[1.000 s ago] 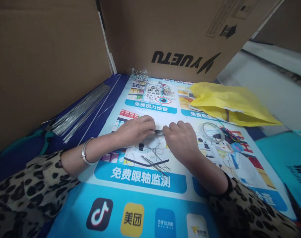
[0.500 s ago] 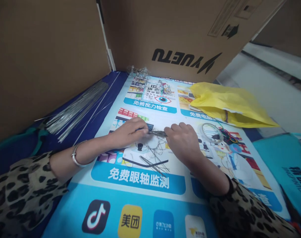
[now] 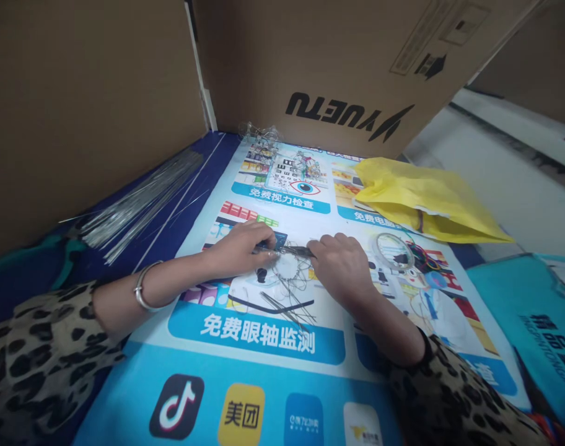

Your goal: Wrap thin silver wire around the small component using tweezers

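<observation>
My right hand (image 3: 341, 266) is closed around a pair of pliers (image 3: 301, 251). Their narrow dark jaws point left, toward my left hand (image 3: 245, 249). Its thumb and index finger curl around a thin metal wire (image 3: 274, 250) at the tip of the jaws; the exact grip is hard to make out. Below the jaws lies a loose tangle of fine wire (image 3: 297, 275), and short straight wire pieces (image 3: 282, 308) rest nearer to me on the printed sheet (image 3: 259, 362).
A bundle of straight silvery wires (image 3: 138, 201) lies at left. Wire pieces (image 3: 261, 133) sit by the cardboard wall (image 3: 273, 56). At right are a clear round roll (image 3: 394, 250), coloured cords (image 3: 426, 260), a yellow bag (image 3: 431, 192) and a teal bag (image 3: 519, 303).
My left thumb and index finger have spread slightly at the jaw tips. The right hand keeps its hold on the pliers. The view has shifted a little.
</observation>
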`<state>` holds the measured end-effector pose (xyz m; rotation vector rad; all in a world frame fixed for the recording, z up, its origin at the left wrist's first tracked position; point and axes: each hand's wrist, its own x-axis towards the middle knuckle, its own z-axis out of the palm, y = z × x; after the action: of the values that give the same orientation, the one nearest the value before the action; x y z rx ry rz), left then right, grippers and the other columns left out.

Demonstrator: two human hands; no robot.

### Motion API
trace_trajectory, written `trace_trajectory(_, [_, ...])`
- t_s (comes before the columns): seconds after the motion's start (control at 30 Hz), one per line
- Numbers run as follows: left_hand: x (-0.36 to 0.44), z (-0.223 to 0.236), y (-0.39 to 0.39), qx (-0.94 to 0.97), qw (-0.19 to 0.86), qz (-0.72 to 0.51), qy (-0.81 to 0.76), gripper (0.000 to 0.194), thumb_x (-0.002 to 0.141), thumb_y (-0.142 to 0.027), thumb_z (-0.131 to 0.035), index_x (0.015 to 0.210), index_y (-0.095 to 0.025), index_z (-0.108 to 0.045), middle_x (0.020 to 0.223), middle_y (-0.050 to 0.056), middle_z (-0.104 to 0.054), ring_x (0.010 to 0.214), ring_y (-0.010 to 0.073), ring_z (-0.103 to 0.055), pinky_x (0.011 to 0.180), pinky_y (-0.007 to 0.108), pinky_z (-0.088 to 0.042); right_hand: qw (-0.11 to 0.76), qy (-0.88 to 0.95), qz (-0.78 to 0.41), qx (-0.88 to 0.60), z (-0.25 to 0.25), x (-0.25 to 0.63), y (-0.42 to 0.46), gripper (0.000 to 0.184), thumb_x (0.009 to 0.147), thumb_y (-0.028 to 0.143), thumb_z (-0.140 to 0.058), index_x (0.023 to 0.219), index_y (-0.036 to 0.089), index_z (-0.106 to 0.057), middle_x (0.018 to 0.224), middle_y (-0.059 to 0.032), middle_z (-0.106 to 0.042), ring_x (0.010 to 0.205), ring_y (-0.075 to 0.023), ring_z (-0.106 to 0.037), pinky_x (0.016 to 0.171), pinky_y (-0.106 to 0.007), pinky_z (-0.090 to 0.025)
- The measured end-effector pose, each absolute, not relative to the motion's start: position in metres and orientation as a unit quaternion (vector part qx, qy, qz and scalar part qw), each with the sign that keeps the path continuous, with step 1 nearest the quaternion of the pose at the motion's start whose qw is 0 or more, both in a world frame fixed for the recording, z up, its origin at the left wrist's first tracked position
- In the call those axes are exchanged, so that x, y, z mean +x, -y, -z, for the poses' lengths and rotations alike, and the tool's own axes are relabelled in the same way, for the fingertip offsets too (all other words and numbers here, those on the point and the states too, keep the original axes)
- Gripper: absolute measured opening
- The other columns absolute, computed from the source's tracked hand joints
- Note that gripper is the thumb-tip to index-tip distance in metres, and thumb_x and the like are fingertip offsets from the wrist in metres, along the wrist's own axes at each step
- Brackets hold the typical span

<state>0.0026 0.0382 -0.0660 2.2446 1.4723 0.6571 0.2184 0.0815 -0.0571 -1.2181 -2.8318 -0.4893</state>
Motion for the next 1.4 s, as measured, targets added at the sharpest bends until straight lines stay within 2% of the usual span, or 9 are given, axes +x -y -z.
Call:
trace_trajectory(0.2, [0.004,0.07,-0.041,0.798,0.19,-0.244,-0.518,0.025,0.083,-0.038,-0.053,0.099,-0.02,-0.057,0.093,0.003,-0.059,0.091,0.0188,-0.05,0.079,0.031,-0.035,0.012,0.907,0.156,-0.39,0.058,0.216,-0.081,0.013,0.08,0.018,-0.048,0.082,0.02,-0.061,0.078,-0.0045,-0.06,0.075,-0.0189,-0.044,0.063,-0.032,-0.018])
trace_trajectory(0.47, [0.005,0.073,-0.044,0.812,0.187,-0.225,-0.505,0.025,0.082,-0.028,-0.051,0.105,-0.023,-0.06,0.091,0.003,-0.059,0.094,0.0207,-0.048,0.082,0.033,-0.034,0.035,0.912,0.177,-0.368,0.059,0.219,-0.082,0.014,0.08,0.017,-0.048,0.078,0.019,-0.061,0.074,-0.006,-0.059,0.073,-0.0192,-0.042,0.063,-0.033,-0.018])
trace_trajectory(0.77, [0.005,0.071,-0.045,0.823,0.181,-0.214,-0.495,0.023,0.079,-0.023,-0.051,0.1,-0.021,-0.061,0.088,0.003,-0.056,0.091,0.0206,-0.045,0.08,0.032,-0.033,0.049,0.916,0.192,-0.348,0.058,0.222,-0.085,0.014,0.08,0.016,-0.049,0.077,0.018,-0.063,0.072,-0.0066,-0.059,0.072,-0.0189,-0.04,0.062,-0.033,-0.017])
trace_trajectory(1.0, [0.005,0.067,-0.046,0.817,0.202,-0.236,-0.485,0.018,0.084,-0.033,-0.052,0.093,-0.023,-0.063,0.085,0.001,-0.058,0.09,0.0183,-0.047,0.082,0.031,-0.032,0.061,0.921,0.177,-0.341,0.063,0.223,-0.089,0.014,0.08,0.019,-0.05,0.079,0.02,-0.064,0.073,-0.0053,-0.06,0.072,-0.0187,-0.041,0.063,-0.032,-0.018])
trace_trajectory(1.2, [0.006,0.069,-0.048,0.808,0.205,-0.253,-0.491,0.012,0.079,-0.023,-0.056,0.086,-0.02,-0.065,0.08,0.001,-0.058,0.086,0.0174,-0.049,0.08,0.03,-0.034,0.067,0.922,0.176,-0.339,0.065,0.224,-0.092,0.014,0.079,0.019,-0.05,0.079,0.02,-0.064,0.072,-0.0049,-0.059,0.072,-0.0186,-0.041,0.063,-0.032,-0.019])
trace_trajectory(1.4, [0.007,0.076,-0.05,0.786,0.209,-0.285,-0.507,0.01,0.075,-0.021,-0.058,0.083,-0.021,-0.065,0.079,0.0,-0.058,0.085,0.0172,-0.051,0.08,0.031,-0.038,0.081,0.925,0.18,-0.325,0.067,0.225,-0.095,0.015,0.081,0.021,-0.05,0.081,0.02,-0.065,0.073,-0.0045,-0.059,0.073,-0.0186,-0.041,0.065,-0.031,-0.02])
